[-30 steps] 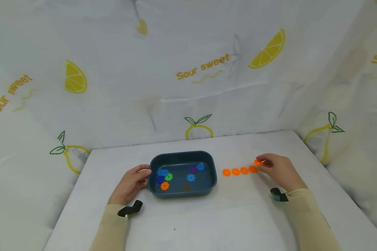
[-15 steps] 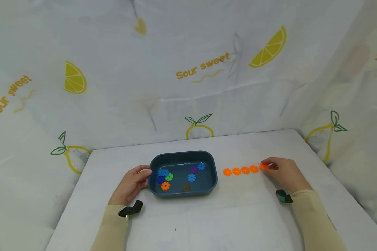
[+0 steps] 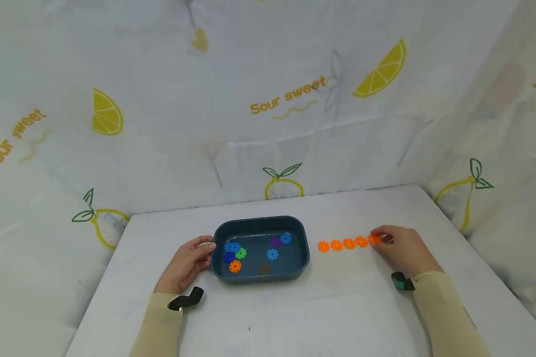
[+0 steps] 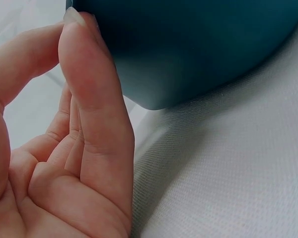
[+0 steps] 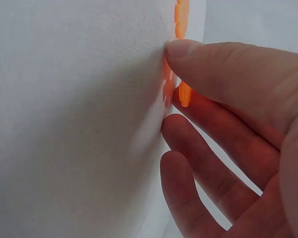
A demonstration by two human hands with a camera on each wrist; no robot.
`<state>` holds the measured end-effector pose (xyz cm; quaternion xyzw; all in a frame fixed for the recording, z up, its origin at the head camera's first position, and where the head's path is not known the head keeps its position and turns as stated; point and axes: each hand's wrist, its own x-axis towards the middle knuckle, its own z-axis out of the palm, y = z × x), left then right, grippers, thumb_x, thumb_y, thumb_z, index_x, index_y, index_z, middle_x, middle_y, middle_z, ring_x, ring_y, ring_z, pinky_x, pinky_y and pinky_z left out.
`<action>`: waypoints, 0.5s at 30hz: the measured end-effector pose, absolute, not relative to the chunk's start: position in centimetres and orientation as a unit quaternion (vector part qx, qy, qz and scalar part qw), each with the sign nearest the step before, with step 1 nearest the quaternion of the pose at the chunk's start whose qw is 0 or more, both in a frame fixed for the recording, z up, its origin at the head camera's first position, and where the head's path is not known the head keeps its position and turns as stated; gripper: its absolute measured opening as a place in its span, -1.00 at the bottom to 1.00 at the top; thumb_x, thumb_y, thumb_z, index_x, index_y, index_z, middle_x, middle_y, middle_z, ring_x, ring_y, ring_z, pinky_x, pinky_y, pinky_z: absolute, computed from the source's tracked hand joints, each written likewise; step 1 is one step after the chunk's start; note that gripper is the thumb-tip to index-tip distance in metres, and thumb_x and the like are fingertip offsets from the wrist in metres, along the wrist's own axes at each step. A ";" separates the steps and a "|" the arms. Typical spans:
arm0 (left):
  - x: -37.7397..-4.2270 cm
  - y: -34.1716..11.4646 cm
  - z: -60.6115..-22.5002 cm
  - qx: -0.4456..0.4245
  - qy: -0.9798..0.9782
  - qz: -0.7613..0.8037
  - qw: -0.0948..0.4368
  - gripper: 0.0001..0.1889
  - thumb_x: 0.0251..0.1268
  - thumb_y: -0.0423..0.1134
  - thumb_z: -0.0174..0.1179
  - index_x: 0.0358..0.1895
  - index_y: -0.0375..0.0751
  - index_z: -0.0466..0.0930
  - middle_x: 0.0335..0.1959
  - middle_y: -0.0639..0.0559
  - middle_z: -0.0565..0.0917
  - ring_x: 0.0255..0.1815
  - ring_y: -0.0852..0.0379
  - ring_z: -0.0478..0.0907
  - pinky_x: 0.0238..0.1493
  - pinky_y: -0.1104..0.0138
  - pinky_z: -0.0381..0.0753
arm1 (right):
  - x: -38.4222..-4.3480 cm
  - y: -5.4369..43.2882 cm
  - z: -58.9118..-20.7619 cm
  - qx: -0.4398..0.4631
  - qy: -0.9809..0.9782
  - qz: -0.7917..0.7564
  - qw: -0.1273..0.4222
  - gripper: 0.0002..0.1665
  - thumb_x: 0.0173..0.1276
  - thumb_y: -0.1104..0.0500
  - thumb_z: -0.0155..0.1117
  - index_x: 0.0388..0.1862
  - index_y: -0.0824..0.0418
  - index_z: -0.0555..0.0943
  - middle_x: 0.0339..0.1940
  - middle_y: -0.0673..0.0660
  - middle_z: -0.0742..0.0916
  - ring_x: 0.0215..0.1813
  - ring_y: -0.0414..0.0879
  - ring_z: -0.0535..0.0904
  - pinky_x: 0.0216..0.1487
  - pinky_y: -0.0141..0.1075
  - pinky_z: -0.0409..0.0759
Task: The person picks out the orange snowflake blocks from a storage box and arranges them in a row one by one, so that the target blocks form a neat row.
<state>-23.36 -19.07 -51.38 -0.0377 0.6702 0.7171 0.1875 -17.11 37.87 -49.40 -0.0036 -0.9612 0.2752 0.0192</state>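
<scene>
My left hand (image 3: 184, 264) holds the left end of a dark blue-green plastic tray (image 3: 260, 279). In the left wrist view, the thumb (image 4: 92, 84) lies at the tray's rim with the index finger bent behind it. My right hand (image 3: 404, 249) pinches an orange notched plastic disc (image 3: 374, 239), a snowflake-type building piece, low over the table. Its edge (image 5: 185, 94) shows between thumb and fingers in the right wrist view. Just left of it, several matching orange discs (image 3: 349, 243) form a straight row on the table, running toward the tray.
Inside the tray lie blue discs (image 3: 272, 254), a green disc (image 3: 240, 253), an orange disc (image 3: 235, 267), a purple disc (image 3: 274, 242) and a brown disc (image 3: 265, 269). The white table (image 3: 295, 317) meets a lemon-printed cloth (image 3: 183, 163) at the back.
My right hand has moved right and lowered the orange disc to the right end of the row. My left hand keeps its place at the tray.
</scene>
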 end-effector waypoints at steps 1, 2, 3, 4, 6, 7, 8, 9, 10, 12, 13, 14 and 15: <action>-23.4 -19.0 -51.4 -0.038 0.670 0.718 0.187 -0.52 0.54 -0.15 0.38 0.36 -0.24 0.47 -0.27 0.13 0.74 -0.35 0.24 0.63 -0.23 0.47 0.71 | -17.1 37.9 -49.4 -0.006 -0.961 0.276 0.018 -0.65 0.47 0.12 0.47 0.18 0.11 0.77 0.04 0.22 0.84 0.03 0.13 0.72 0.09 0.14 0.71; -23.4 -19.0 -51.4 -0.037 0.670 0.718 0.188 -0.52 0.54 -0.15 0.37 0.35 -0.25 0.47 -0.27 0.13 0.74 -0.35 0.24 0.63 -0.23 0.47 0.71 | -17.0 37.9 -49.5 -0.008 -0.961 0.276 0.016 -0.65 0.47 0.12 0.47 0.19 0.12 0.76 0.05 0.22 0.84 0.03 0.14 0.72 0.09 0.14 0.71; -23.4 -19.0 -51.4 -0.038 0.669 0.718 0.188 -0.52 0.55 -0.15 0.37 0.35 -0.25 0.47 -0.28 0.12 0.74 -0.35 0.23 0.63 -0.23 0.47 0.71 | -17.0 37.9 -49.5 -0.009 -0.961 0.277 0.015 -0.65 0.47 0.11 0.47 0.19 0.12 0.76 0.05 0.22 0.84 0.04 0.14 0.72 0.10 0.14 0.70; -23.4 -19.0 -51.4 -0.038 0.670 0.717 0.190 -0.53 0.56 -0.15 0.36 0.36 -0.25 0.46 -0.27 0.13 0.73 -0.34 0.23 0.62 -0.22 0.47 0.71 | -17.0 37.8 -49.5 -0.011 -0.960 0.279 0.014 -0.64 0.47 0.11 0.47 0.20 0.12 0.76 0.06 0.22 0.84 0.04 0.14 0.72 0.10 0.14 0.70; -23.4 -19.1 -51.5 -0.044 0.668 0.718 0.188 -0.53 0.55 -0.16 0.37 0.36 -0.25 0.47 -0.28 0.11 0.73 -0.34 0.22 0.62 -0.23 0.47 0.71 | -17.0 37.8 -49.6 -0.011 -0.960 0.280 0.015 -0.64 0.47 0.11 0.47 0.20 0.12 0.76 0.06 0.23 0.84 0.04 0.13 0.72 0.10 0.14 0.71; -23.4 -19.0 -51.5 -0.046 0.667 0.719 0.187 -0.53 0.55 -0.16 0.37 0.36 -0.24 0.48 -0.27 0.11 0.74 -0.33 0.21 0.63 -0.23 0.47 0.71 | -17.0 37.8 -49.5 -0.010 -0.959 0.281 0.017 -0.64 0.47 0.11 0.47 0.20 0.12 0.76 0.05 0.23 0.84 0.03 0.13 0.73 0.09 0.13 0.71; -23.4 -19.0 -51.5 -0.048 0.666 0.720 0.187 -0.52 0.54 -0.16 0.37 0.36 -0.24 0.47 -0.27 0.10 0.73 -0.33 0.21 0.62 -0.22 0.47 0.71 | -17.1 37.8 -49.5 -0.009 -0.959 0.281 0.019 -0.65 0.47 0.11 0.47 0.20 0.12 0.76 0.05 0.22 0.84 0.03 0.13 0.73 0.09 0.13 0.71; -23.4 -19.0 -51.5 -0.049 0.666 0.720 0.186 -0.52 0.54 -0.15 0.38 0.36 -0.24 0.48 -0.27 0.10 0.73 -0.33 0.20 0.62 -0.22 0.47 0.71 | -17.1 37.8 -49.5 -0.008 -0.960 0.281 0.021 -0.65 0.47 0.11 0.47 0.19 0.11 0.76 0.04 0.22 0.84 0.02 0.12 0.73 0.08 0.12 0.71; -23.4 -19.0 -51.5 -0.050 0.667 0.720 0.186 -0.52 0.54 -0.15 0.38 0.36 -0.24 0.48 -0.27 0.10 0.73 -0.32 0.20 0.62 -0.22 0.47 0.71 | -17.1 37.8 -49.5 -0.008 -0.960 0.280 0.022 -0.65 0.47 0.11 0.47 0.19 0.11 0.76 0.04 0.22 0.84 0.01 0.12 0.73 0.08 0.12 0.71; -23.4 -19.1 -51.5 -0.049 0.667 0.720 0.185 -0.51 0.54 -0.15 0.38 0.36 -0.24 0.48 -0.26 0.11 0.73 -0.32 0.20 0.62 -0.22 0.47 0.71 | -17.1 37.8 -49.4 -0.007 -0.960 0.279 0.023 -0.66 0.47 0.11 0.47 0.18 0.11 0.77 0.02 0.21 0.84 0.00 0.10 0.73 0.06 0.09 0.71; -23.5 -19.1 -51.5 -0.048 0.667 0.720 0.186 -0.51 0.54 -0.15 0.38 0.36 -0.24 0.48 -0.26 0.11 0.73 -0.32 0.21 0.62 -0.22 0.47 0.71 | -17.1 37.9 -49.4 -0.007 -0.960 0.278 0.022 -0.66 0.46 0.11 0.47 0.18 0.10 0.77 0.02 0.20 0.84 0.00 0.10 0.72 0.06 0.07 0.71; -23.5 -19.1 -51.5 -0.047 0.667 0.720 0.187 -0.51 0.54 -0.15 0.38 0.36 -0.24 0.47 -0.26 0.11 0.73 -0.32 0.21 0.62 -0.22 0.47 0.71 | -17.1 37.9 -49.4 -0.007 -0.960 0.278 0.022 -0.66 0.46 0.11 0.48 0.17 0.10 0.77 0.01 0.20 0.84 -0.01 0.09 0.72 0.06 0.06 0.71; -23.5 -19.1 -51.5 -0.047 0.667 0.720 0.187 -0.51 0.54 -0.14 0.38 0.37 -0.25 0.48 -0.26 0.12 0.74 -0.33 0.21 0.62 -0.22 0.47 0.71 | -17.1 37.9 -49.4 -0.008 -0.960 0.278 0.021 -0.66 0.46 0.11 0.48 0.17 0.09 0.77 0.01 0.19 0.84 -0.01 0.08 0.72 0.05 0.04 0.70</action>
